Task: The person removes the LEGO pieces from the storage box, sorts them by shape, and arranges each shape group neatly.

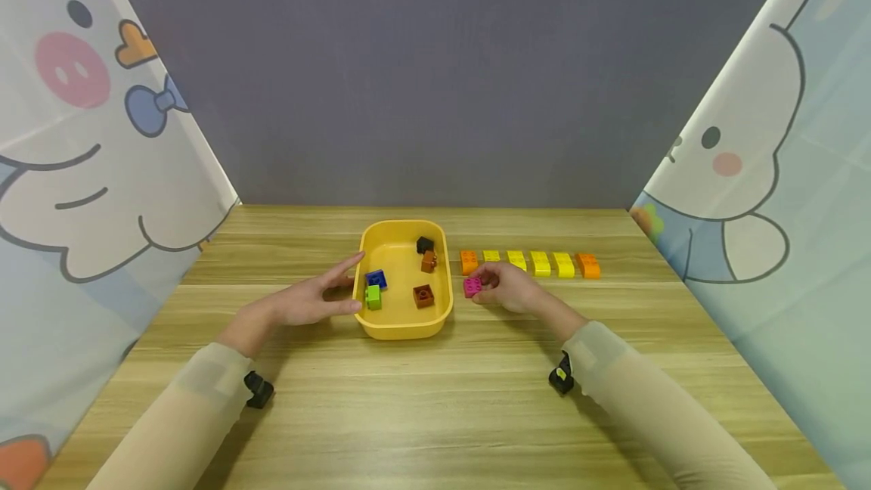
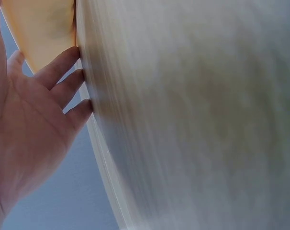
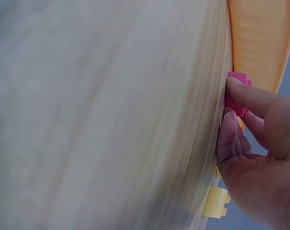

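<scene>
A yellow plastic bin point(image 1: 401, 331) stands on the wooden table. My left hand point(image 1: 309, 301) is at its left side, fingers spread and fairly straight, with fingertips right at the rim. Inside the bin lie a blue block point(image 1: 376, 280), a lime green block point(image 1: 373, 297), two brown blocks point(image 1: 423, 296) and a black block point(image 1: 425, 245). To the right of the bin my right hand point(image 1: 509, 289) pinches a magenta toy block point(image 1: 472, 288) between thumb and fingers, low at the tabletop. The right wrist view shows the magenta block point(image 3: 237, 93) with its studs facing away from the table.
Behind my right hand runs a row of blocks: an orange block point(image 1: 469, 262) at the left end, several yellow blocks point(image 1: 540, 264) and another orange block point(image 1: 588, 265) at the right end. A dark grey panel point(image 1: 435, 82) rises behind the table, with cartoon-printed sheets point(image 1: 782, 308) at both sides.
</scene>
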The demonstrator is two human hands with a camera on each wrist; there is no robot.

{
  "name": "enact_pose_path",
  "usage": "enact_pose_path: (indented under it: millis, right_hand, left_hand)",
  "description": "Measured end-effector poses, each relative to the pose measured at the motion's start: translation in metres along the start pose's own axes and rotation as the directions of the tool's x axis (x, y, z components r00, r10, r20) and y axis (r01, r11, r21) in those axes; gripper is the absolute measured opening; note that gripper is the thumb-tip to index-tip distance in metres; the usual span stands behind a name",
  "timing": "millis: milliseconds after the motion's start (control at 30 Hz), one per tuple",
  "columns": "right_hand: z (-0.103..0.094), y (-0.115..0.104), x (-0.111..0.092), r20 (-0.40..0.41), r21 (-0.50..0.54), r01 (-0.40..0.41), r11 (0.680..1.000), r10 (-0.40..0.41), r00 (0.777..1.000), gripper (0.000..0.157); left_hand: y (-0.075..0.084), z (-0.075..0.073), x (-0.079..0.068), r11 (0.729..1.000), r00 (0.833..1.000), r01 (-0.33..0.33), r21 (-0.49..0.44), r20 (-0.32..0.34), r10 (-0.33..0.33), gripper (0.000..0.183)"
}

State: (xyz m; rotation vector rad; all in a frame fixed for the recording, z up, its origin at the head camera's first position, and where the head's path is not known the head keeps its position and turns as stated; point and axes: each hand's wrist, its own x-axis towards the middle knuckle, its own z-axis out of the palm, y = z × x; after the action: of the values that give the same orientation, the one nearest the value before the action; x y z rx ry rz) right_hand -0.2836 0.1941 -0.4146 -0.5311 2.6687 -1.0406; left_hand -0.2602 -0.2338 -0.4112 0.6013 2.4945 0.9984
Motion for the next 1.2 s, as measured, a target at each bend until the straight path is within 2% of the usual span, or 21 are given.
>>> enact_pose_path:
  millis: [633, 900, 1067, 1200]
  right_hand:
    - [0.001, 0.003, 0.003, -0.003, -0.023, -0.009, 1.000, 0.009, 1.000, 0.039]
    - [-0.004, -0.002, -0.003, -0.032, -0.025, -0.001, 1.000, 0.000, 0.999, 0.050]
    - [-0.010, -0.010, -0.005, -0.102, 0.005, 0.053, 0.999, -0.052, 0.993, 0.044]
    - [-0.010, -0.022, -0.002, -0.135, 0.040, 0.173, 0.984, -0.167, 0.977, 0.039]
  left_hand:
    - [0.000, 0.000, -0.003, 1.000, 1.000, 0.000, 0.017, -0.011, 0.000, 0.099]
    - [0.002, 0.001, -0.003, 1.000, 1.000, -0.011, 0.017, -0.003, 0.011, 0.099]
    - [0.002, 0.001, -0.003, 1.000, 1.000, 0.000, 0.014, -0.009, 0.000, 0.099]
    - [0.003, 0.000, -0.002, 1.000, 1.000, 0.003, 0.015, -0.007, -0.003, 0.099]
